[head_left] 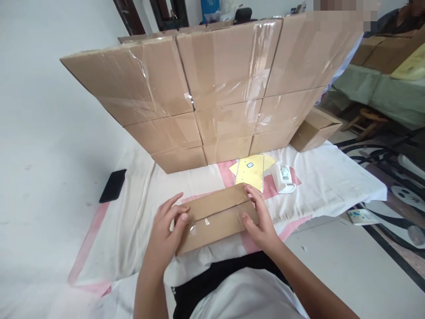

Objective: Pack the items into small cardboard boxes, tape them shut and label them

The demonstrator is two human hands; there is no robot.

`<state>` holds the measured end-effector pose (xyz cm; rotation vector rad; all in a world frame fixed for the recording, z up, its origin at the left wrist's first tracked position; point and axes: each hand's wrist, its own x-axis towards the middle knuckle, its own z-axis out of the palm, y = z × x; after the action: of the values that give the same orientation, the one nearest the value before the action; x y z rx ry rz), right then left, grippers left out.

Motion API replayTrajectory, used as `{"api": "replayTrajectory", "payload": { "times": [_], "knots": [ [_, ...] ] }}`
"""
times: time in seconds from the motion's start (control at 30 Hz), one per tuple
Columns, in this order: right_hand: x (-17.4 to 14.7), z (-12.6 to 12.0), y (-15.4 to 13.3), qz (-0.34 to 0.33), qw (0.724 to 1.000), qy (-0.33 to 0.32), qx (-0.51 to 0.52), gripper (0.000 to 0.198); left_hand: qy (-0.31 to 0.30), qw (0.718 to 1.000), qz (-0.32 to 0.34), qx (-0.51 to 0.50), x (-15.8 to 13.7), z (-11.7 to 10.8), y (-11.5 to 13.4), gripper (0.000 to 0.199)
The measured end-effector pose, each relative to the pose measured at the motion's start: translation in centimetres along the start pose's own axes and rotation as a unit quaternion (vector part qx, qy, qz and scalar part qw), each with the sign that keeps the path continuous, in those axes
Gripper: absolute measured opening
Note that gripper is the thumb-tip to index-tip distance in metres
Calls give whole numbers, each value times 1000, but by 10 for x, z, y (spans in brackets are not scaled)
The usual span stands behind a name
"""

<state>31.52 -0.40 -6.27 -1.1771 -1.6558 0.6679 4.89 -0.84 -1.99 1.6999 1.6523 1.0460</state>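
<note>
A small cardboard box (pixel 215 217) lies in front of me at the near edge of the table, its two top flaps meeting along a seam. Bits of clear tape show on its near flap. My left hand (pixel 169 221) grips the left end, thumb on the top and fingers curled at the far side. On the right end, my right hand (pixel 259 217) holds the box with its thumb on the near flap and fingers around the corner. Just beyond it are yellow paper sheets (pixel 250 170) with blue drawing and a white tape dispenser (pixel 283 179).
Stacked cardboard boxes (pixel 226 66) covered in clear tape form a wall at the back. Another box (pixel 314 128) stands at its right end. A black phone-like object (pixel 113 185) lies at the left on the white cloth (pixel 139 212). A wooden stool (pixel 368 119) stands far right.
</note>
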Motion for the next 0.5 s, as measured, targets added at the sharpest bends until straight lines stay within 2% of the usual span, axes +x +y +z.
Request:
{"api": "replayTrajectory", "payload": {
  "times": [0.07, 0.17, 0.23, 0.3, 0.4, 0.43, 0.5],
  "knots": [
    [0, 1, 0, 4, 1000, 9, 15, 64, -7, 982, 98, 160, -9, 6, 19, 32],
    [2, 5, 3, -7, 999, 29, 41, 63, -86, 934, 207, 279, -20, 31, 45, 57],
    [3, 8, 5, -14, 997, 43, 57, 60, -118, 912, 228, 320, -22, 48, 53, 64],
    [2, 9, 6, -23, 996, 48, 65, 58, -102, 900, 228, 356, -22, 58, 53, 64],
    [1, 1, 11, -41, 996, 49, 65, 58, -84, 885, 241, 390, -19, 60, 47, 60],
    [2, -7, 14, -46, 995, 65, 55, 55, -79, 879, 251, 397, -17, 58, 44, 60],
    [6, -30, 28, -41, 989, 142, 8, 39, -74, 867, 277, 408, -11, 53, 41, 59]
  ]
}}
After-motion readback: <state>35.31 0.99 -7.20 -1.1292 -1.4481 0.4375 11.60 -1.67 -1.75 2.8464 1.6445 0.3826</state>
